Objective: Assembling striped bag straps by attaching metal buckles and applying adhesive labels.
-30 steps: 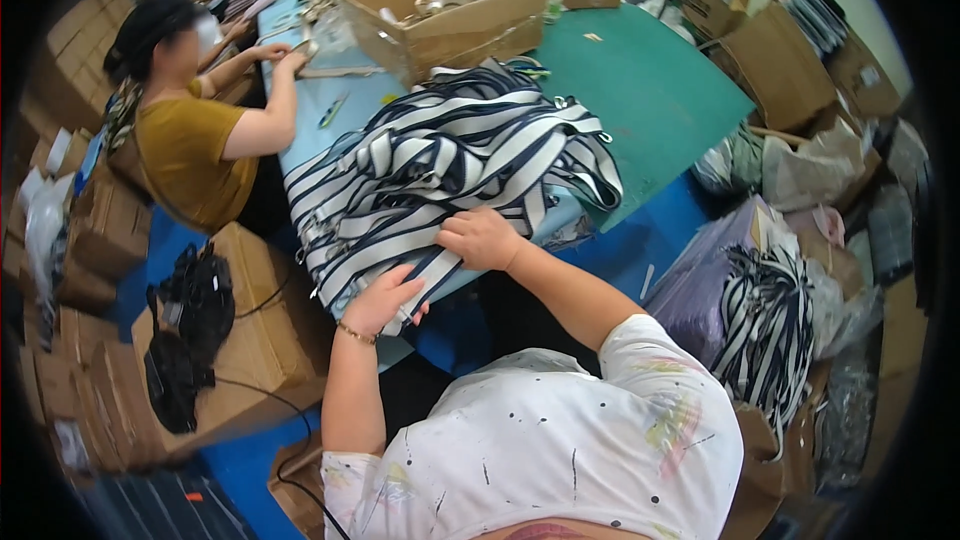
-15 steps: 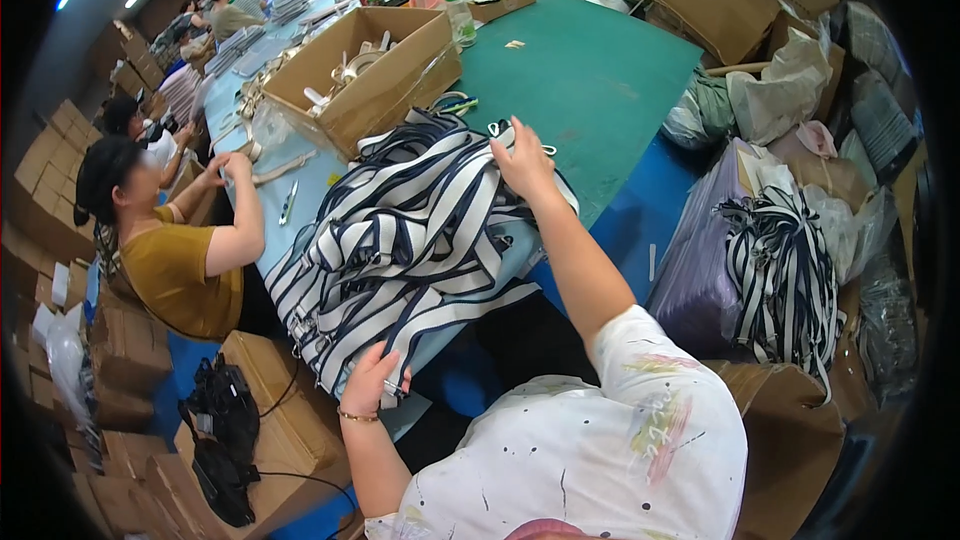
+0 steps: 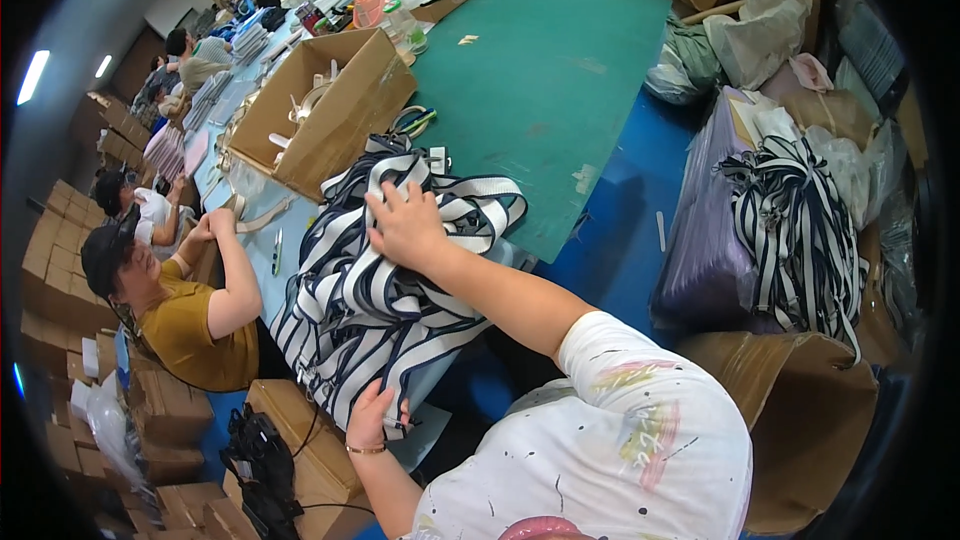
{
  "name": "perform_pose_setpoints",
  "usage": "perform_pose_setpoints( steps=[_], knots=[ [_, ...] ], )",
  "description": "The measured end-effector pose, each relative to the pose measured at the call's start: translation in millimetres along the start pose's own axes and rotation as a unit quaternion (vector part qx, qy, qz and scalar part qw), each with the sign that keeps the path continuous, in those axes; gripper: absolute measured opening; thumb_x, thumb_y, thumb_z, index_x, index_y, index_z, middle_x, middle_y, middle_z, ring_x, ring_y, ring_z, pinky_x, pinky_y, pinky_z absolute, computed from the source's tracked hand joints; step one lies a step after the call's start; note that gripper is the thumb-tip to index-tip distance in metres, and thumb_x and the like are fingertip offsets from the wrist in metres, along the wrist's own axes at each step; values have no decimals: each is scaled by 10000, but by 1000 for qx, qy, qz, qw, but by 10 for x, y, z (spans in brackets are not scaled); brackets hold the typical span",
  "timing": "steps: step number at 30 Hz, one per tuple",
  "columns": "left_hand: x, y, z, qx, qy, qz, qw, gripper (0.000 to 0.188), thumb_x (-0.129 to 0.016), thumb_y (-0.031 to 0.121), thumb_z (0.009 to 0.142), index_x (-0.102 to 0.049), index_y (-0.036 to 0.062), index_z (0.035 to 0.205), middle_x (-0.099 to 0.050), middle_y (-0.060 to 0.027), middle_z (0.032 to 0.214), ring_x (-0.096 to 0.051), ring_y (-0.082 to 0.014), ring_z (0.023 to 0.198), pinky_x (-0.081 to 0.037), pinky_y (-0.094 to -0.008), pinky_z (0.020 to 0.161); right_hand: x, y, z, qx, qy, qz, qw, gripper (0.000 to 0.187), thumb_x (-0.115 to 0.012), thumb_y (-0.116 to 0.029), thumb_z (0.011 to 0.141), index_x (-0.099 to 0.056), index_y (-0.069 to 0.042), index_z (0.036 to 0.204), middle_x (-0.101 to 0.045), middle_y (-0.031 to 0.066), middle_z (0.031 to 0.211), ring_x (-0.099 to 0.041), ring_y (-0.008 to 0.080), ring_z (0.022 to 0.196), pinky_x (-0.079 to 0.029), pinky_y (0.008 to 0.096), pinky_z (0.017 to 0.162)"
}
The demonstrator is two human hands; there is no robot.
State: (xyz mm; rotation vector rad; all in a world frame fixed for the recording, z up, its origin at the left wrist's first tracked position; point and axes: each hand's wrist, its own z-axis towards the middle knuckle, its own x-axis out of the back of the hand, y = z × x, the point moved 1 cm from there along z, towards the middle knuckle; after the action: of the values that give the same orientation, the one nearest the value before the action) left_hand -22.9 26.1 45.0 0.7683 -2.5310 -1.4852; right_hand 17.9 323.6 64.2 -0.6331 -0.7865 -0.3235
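From my station I watch the pair of bare hands over a heaped pile of navy-and-white striped woven straps (image 3: 345, 285), which lies on the near part of a light blue tabletop (image 3: 436, 372). The pile runs from the near edge up to a long, open-topped brown cardboard box (image 3: 350, 132), with some loops reaching over the dark green flat board (image 3: 550, 90) on the right.

I see the right hand (image 3: 405, 225) laid on top of the pile, its fingers spread apart over the upper loops. The left hand (image 3: 371, 418), below a thin bracelet (image 3: 366, 450), is at the pile's near corner, thumb and fingers closed around a strap; I cannot make out the small fitting beside the fingertips.

By the far end of the pile I find scissors with yellow-and-dark handles (image 3: 420, 122). To the left of the straps lies a slim, pale blue-green tool (image 3: 277, 252), near a co-worker in a mustard-yellow top (image 3: 212, 330), who has both hands raised together beside a beige strap (image 3: 265, 216).

Off to my right, a second bundle of navy-and-white straps (image 3: 795, 240) hangs against a stack wrapped in purple translucent plastic (image 3: 695, 225), above an open brown carton (image 3: 735, 365).
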Motion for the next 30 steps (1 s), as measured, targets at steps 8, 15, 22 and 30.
perform_pose_setpoints(
  steps=[8, 15, 22, 30],
  knots=[
    [14, -22, -48, -14, 7, -11, 1000, 228, -494, 151, 930, -521, -4, 1095, -589, -94, 735, -551, -181, 571, -456, -273, 550, 42, 14, -20, -11, -51, 30, 998, 530, -553, -415, 820, -517, -181, 1295, -472, 140, 1330, -437, 406, 1150, -412, 482, 877],
    [-54, -10, -47, -25, -7, 5, 1000, 223, -514, 164, 926, -523, 18, 1095, -592, -55, 755, -556, -141, 582, -460, -255, 536, -24, 460, 30, -22, 2, 153, 988, 459, -591, -376, 808, -572, -181, 1223, -514, 158, 1287, -449, 390, 1156, -376, 451, 992],
    [33, -21, -51, -37, -56, -17, 998, 199, -484, 171, 948, -512, 23, 1078, -586, -55, 763, -549, -118, 587, -459, -236, 547, 566, 81, -474, 129, 150, 203, 959, 334, -666, -63, 687, -620, -107, 1015, -553, 110, 1159, -503, 311, 1093, -385, 425, 884],
    [-39, -26, 48, -32, -44, 106, 993, 284, -472, 174, 961, -469, 38, 1211, -608, -52, 783, -577, -118, 598, -476, -241, 563, 319, -368, -1360, 403, -236, 296, 833, 738, -704, -101, 633, -428, -92, 1318, -514, 97, 1238, -509, 264, 1130, -414, 390, 930]
  ],
)
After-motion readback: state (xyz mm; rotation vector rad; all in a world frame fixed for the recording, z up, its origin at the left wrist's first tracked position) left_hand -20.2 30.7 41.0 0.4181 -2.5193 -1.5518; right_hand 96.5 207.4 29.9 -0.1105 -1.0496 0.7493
